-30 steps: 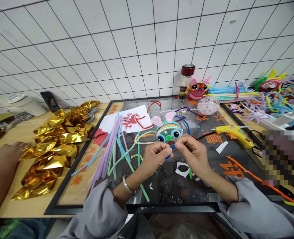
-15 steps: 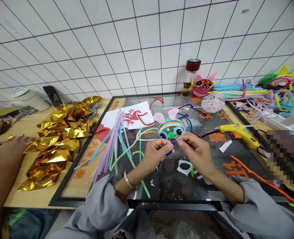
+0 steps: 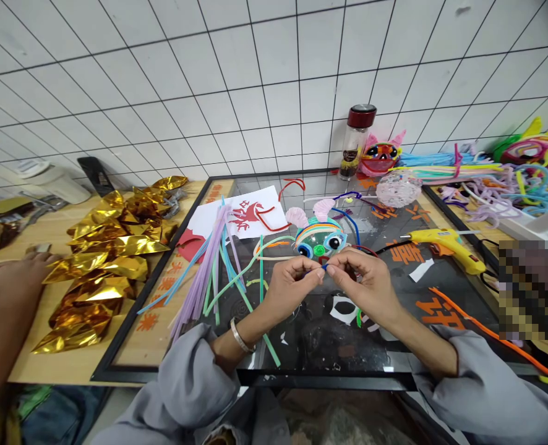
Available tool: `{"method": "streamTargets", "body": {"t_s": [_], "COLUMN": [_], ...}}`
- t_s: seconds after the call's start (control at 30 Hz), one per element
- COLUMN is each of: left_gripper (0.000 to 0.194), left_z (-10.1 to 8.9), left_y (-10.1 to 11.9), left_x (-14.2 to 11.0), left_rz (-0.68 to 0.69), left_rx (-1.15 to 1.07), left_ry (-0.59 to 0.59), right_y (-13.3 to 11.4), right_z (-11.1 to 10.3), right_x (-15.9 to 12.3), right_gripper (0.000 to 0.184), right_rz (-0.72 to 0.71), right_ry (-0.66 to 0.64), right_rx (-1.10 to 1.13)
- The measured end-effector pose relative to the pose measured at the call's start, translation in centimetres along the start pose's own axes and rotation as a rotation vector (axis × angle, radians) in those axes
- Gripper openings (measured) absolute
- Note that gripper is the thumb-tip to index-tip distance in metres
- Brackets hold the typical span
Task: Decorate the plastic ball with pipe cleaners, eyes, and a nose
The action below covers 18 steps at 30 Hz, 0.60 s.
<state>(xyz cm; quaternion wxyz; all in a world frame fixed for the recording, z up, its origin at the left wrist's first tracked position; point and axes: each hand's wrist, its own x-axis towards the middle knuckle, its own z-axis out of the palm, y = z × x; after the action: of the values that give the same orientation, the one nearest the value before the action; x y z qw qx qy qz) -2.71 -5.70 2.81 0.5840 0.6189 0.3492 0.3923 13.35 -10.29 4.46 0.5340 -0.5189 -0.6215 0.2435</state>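
Observation:
My left hand (image 3: 289,290) and my right hand (image 3: 363,285) meet at the fingertips over a glass-topped black frame (image 3: 250,374). Both pinch a short blue pipe cleaner (image 3: 323,267) between thumb and forefinger. Just beyond them sits a striped ball face (image 3: 319,237) with googly eyes, pink ears and a green nose. A fan of purple, teal and green pipe cleaners (image 3: 211,272) lies to the left of my left hand. A green stub (image 3: 358,318) pokes out under my right wrist.
A yellow glue gun (image 3: 443,240) lies right of my hands. Gold foil shapes (image 3: 109,253) cover the wooden table on the left, where another person's hand (image 3: 17,275) rests. A red-lidded jar (image 3: 356,139), a pink mask (image 3: 381,157) and heaps of pipe cleaners (image 3: 501,179) stand at the back right.
My fingertips have closed together, so less of the blue piece shows. The view has shifted slightly. The other person's hand on the left has barely moved.

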Motion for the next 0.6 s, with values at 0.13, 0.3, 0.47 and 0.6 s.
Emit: {"method": "streamTargets", "body": {"t_s": [0.13, 0.3, 0.47, 0.6], "left_gripper": [0.021, 0.038, 0.059, 0.050], "left_z": [0.2, -0.2, -0.7, -0.7], "left_y": [0.1, -0.5, -1.4, -1.0], "left_x": [-0.2, -0.1, 0.1, -0.1], "left_rz": [0.035, 0.022, 0.014, 0.037], "left_rx": [0.092, -0.016, -0.162, -0.033], "left_ry": [0.062, 0.027, 0.065, 0.026], "right_y": [-0.1, -0.3, -0.3, -0.6], "right_z": [0.0, -0.1, -0.3, -0.2], "right_x": [0.1, 0.4, 0.6, 0.3], "right_gripper": [0.014, 0.017, 0.020, 0.011], "right_rz": [0.077, 0.277, 0.325, 0.183], "right_ry": [-0.032, 0.000, 0.027, -0.014], "right_rx": [0.035, 0.255, 0.311, 0.156]}}
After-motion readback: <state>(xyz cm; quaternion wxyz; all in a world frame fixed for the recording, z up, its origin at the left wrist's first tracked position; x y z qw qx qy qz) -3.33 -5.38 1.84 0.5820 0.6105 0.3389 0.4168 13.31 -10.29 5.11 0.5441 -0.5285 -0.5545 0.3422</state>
